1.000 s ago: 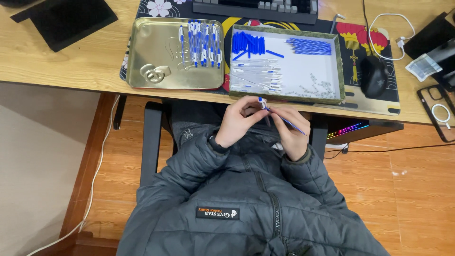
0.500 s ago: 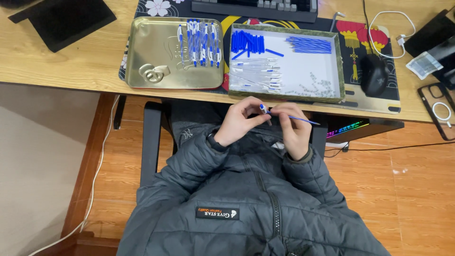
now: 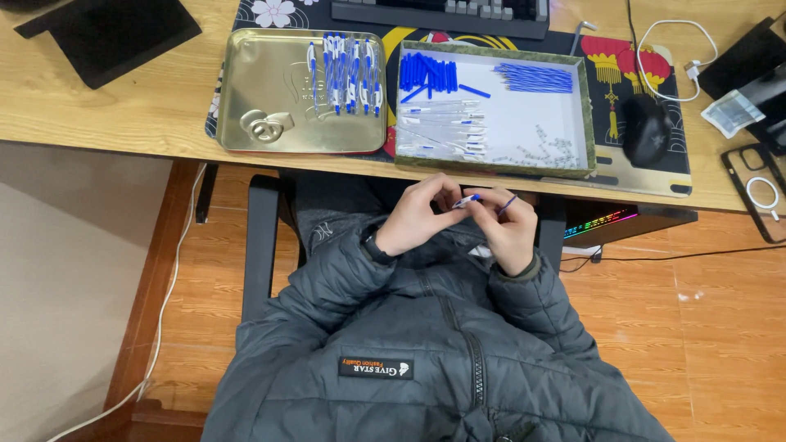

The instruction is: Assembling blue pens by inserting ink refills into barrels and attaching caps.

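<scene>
Both hands meet over my lap, just below the desk edge. My left hand pinches the white and blue end of a pen. My right hand grips the pen's other end, where a thin blue part sticks out between the fingers. On the desk above, a gold metal tray holds several finished blue and white pens. Beside it a white-lined box holds blue caps, blue refills, clear barrels and small springs.
A keyboard lies behind the trays on a patterned desk mat. A black mouse, a white cable and a phone case sit to the right. A dark tablet is at far left. My chair stands on a wooden floor.
The thin blue refill, which stuck out far to the right, has gone mostly into the pen. My hands have drawn closer together around it.
</scene>
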